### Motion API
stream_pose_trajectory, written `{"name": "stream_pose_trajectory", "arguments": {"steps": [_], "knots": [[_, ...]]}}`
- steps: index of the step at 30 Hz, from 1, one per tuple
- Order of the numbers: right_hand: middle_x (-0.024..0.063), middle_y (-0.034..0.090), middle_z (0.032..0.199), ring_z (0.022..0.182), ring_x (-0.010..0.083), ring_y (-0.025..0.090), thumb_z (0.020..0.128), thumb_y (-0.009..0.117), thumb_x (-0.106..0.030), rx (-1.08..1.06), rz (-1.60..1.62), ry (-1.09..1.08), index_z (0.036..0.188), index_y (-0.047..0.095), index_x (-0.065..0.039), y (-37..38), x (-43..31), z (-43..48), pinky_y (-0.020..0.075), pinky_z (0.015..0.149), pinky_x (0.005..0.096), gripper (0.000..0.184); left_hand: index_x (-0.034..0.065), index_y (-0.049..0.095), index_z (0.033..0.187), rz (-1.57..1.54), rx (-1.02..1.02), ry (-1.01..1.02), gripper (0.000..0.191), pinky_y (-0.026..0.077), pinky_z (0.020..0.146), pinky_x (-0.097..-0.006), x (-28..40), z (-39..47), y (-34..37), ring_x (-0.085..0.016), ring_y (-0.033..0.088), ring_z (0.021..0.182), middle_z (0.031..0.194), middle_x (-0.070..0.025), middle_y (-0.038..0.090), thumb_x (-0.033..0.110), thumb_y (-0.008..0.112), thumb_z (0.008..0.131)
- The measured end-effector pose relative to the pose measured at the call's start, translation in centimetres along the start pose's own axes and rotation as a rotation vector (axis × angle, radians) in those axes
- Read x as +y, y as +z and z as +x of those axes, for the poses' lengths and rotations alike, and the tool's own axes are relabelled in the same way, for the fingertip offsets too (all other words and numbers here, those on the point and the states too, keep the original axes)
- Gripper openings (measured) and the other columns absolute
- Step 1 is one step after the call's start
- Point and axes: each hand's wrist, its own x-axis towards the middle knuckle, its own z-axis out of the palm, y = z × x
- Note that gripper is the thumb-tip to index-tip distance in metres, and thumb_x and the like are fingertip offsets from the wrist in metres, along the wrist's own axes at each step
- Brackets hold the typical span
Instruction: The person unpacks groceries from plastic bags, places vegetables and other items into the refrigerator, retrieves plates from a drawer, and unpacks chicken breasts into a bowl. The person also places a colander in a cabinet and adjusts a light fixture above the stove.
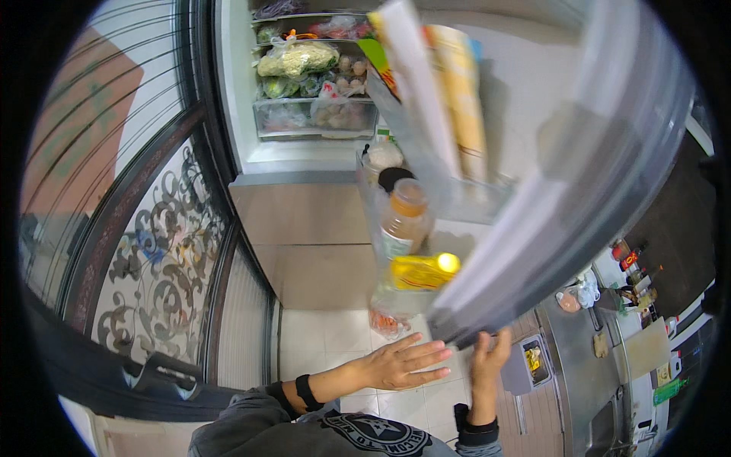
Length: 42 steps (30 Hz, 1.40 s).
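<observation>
A refrigerator door [531, 223] stands open on the right, blurred. My right hand [489, 360] is at its lower free edge, fingers against the dark rim; blur hides whether they grip it. My left hand [402, 365] is left of that edge, empty, palm down with fingers apart. In the clear door shelf are a plastic bottle with an orange cap [404, 220], a yellow pack [424, 272], and a jar with a whitish top [384, 155]. A higher door bin holds upright packets [457, 103]. Inside the refrigerator are bagged vegetables [297, 60], eggs [352, 67] and a clear drawer [285, 118].
On the left is a dark-framed door [157, 257] with scrollwork glass. A bag with orange contents [388, 323] shows below the door shelf, above the tiled floor [302, 331]. At right, a metal counter [577, 348] carries bottles and a cutting board [645, 349]; a grey bin [518, 365] hangs at its front.
</observation>
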Motion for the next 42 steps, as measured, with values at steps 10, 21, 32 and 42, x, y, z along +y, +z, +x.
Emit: {"name": "stream_pose_trajectory", "arguments": {"steps": [10, 21, 32, 42], "knots": [[0.0135, 0.057, 0.089, 0.082, 0.0296, 0.055, 0.075, 0.067, -0.022, -0.583, 0.420, -0.519, 0.106, 0.053, 0.000, 8.3, -13.3, 0.3, 0.0452, 0.071, 0.0374, 0.040, 0.0106, 0.019, 0.142, 0.353, 0.196, -0.589, 0.080, 0.015, 0.104, -0.0589, -0.5, -9.8, -6.0, -0.044, 0.019, 0.131, 0.143, -0.0255, 0.018, 0.034, 0.063, 0.080], [0.0145, 0.056, 0.098, 0.086, 0.0301, 0.055, 0.080, 0.063, -0.017, -0.771, 0.393, -0.635, 0.115, 0.050, 0.000, 22.4, -19.2, 4.6, 0.0464, 0.074, 0.0364, 0.041, -0.0027, 0.025, 0.137, 0.345, 0.707, -1.236, 0.055, 0.022, 0.105, -0.0417, -15.4, -18.8, -14.6, -0.035, 0.028, 0.129, 0.139, -0.0223, 0.028, 0.012, 0.049, 0.089], [0.0124, 0.053, 0.093, 0.087, 0.0288, 0.054, 0.076, 0.062, -0.014, -0.800, 0.323, -0.533, 0.111, 0.049, -0.001, 29.7, -19.6, 6.9, 0.0458, 0.074, 0.0377, 0.039, -0.0048, 0.019, 0.138, 0.360, 0.872, -1.269, 0.074, 0.015, 0.110, -0.0394, -38.0, -22.8, -17.2, -0.033, 0.020, 0.133, 0.143, -0.0232, 0.019, 0.027, 0.060, 0.085], [0.0125, 0.052, 0.089, 0.085, 0.0290, 0.055, 0.074, 0.065, -0.015, -0.794, 0.145, -0.314, 0.109, 0.048, -0.002, 30.8, -14.3, 6.2, 0.0461, 0.070, 0.0392, 0.041, -0.0025, 0.015, 0.140, 0.685, 0.449, -1.263, 0.095, 0.014, 0.108, -0.0455, -47.4, -27.2, -12.5, -0.041, 0.005, 0.135, 0.143, -0.0314, 0.004, 0.048, 0.065, 0.077]]}}
